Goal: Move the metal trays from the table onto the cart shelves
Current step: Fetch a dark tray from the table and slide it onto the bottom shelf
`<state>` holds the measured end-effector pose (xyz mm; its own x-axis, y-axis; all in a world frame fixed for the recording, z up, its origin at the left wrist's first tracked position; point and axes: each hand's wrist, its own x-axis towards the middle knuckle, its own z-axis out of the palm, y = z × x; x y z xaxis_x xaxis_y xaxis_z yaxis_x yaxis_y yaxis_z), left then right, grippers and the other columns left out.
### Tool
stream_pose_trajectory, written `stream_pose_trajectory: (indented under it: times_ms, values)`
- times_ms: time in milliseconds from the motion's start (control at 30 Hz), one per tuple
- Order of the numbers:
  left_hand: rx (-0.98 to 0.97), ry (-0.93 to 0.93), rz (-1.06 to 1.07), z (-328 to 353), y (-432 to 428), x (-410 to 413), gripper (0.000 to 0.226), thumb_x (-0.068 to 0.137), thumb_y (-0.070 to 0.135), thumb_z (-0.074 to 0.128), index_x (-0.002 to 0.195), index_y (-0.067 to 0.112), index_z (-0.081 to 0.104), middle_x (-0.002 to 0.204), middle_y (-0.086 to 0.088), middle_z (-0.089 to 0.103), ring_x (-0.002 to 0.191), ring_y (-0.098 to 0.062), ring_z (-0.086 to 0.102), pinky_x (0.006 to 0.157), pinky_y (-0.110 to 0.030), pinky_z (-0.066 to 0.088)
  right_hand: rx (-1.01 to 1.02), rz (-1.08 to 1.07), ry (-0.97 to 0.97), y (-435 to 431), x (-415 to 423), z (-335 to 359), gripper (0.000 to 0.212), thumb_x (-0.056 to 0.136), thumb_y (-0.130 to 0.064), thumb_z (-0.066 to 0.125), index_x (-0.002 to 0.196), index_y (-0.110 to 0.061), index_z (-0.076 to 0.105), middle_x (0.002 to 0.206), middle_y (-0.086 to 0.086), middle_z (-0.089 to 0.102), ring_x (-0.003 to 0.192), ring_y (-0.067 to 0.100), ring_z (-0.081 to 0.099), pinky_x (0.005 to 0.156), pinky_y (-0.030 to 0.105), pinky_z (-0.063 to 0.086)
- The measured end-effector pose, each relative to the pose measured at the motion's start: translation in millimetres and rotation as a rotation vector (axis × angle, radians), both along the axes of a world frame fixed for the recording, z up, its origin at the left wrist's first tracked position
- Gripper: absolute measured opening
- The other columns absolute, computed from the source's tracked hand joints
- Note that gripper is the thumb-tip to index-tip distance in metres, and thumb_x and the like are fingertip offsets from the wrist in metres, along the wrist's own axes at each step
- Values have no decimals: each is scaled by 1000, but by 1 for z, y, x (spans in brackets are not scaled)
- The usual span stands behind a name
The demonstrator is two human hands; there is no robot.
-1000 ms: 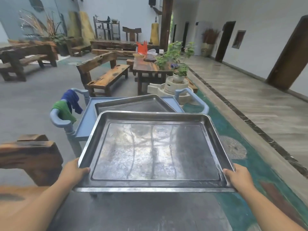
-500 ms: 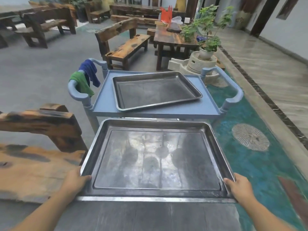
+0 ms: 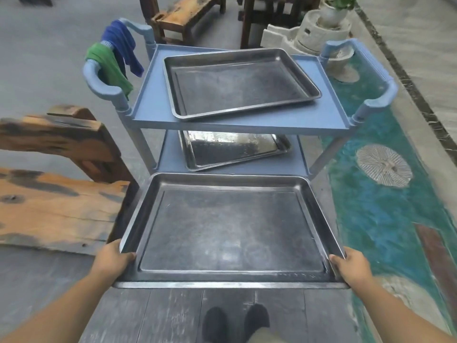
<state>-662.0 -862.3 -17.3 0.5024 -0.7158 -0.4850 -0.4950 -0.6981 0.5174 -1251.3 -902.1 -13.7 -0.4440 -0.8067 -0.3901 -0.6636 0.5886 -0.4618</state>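
Both hands clamp the tray (image 3: 230, 231): left hand (image 3: 112, 259) at 9 o'clock, right hand (image 3: 351, 267) at 3. Cart (image 3: 329, 115) dead ahead at 12; tray level, both hands equally far from it.

Level metal tray (image 3: 230, 229) held before cart (image 3: 237, 122), whose shelves hold two trays.

Head-worn view, steeply downward, close.

Silver trays (image 3: 230, 233), blue cart (image 3: 153, 112) w/ green (image 3: 108, 63) & blue cloths (image 3: 122, 43), teal floor (image 3: 376, 214).
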Motion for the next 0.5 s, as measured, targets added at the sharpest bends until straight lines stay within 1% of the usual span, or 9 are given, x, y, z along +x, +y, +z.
stream_pose_trajectory:
  times_ms: [100,167,233,300,367,433,500]
  values:
    - [47,12,6,-14,3,-4,19,78,6,76,94,12,67,85,-10,72,76,-29,66,73,-42,54,31,-7,0,0,-3,-14,21,79,-9,71,61,-11,60,40,2,59,36,14,58,43,28,42]
    - [82,13,11,-29,2,-8,21,79,8,76,97,13,66,91,-13,73,81,-31,66,77,-43,54,60,3,1,-3,-6,-29,19,79,-9,72,64,-12,61,45,4,62,46,20,61,48,31,44]
    - [104,14,32,-51,-3,-13,24,80,7,75,102,11,66,96,-15,73,84,-32,66,78,-42,53,81,27,8,-11,-10,-54,20,80,-9,73,64,-15,61,52,5,64,53,21,61,52,31,43]
    - [119,11,50,-80,-11,-19,28,81,8,75,108,9,66,100,-17,73,87,-34,67,81,-44,53,94,27,-6,-21,-12,-83,24,80,-9,74,63,-19,61,53,3,63,52,17,58,50,28,41]
    - [136,6,62,-110,-24,-25,32,82,10,75,113,8,65,104,-18,72,89,-35,66,83,-44,53,100,28,-1,-34,-16,-117,29,81,-8,74,59,-19,58,49,1,59,49,15,55,48,26,38]
    - [157,1,71,-141,-39,-31,36,84,12,73,118,8,63,107,-18,71,87,-35,64,83,-44,52,106,27,10,-51,-21,-156,38,81,-8,74,53,-20,51,42,-4,51,44,14,50,46,26,33]
    - [169,-10,77,-171,-58,-36,35,86,14,72,119,10,62,107,-16,70,84,-32,63,79,-43,52,123,27,18,-71,-24,-192,40,81,-9,74,52,-18,47,41,-3,48,44,16,48,45,27,30]
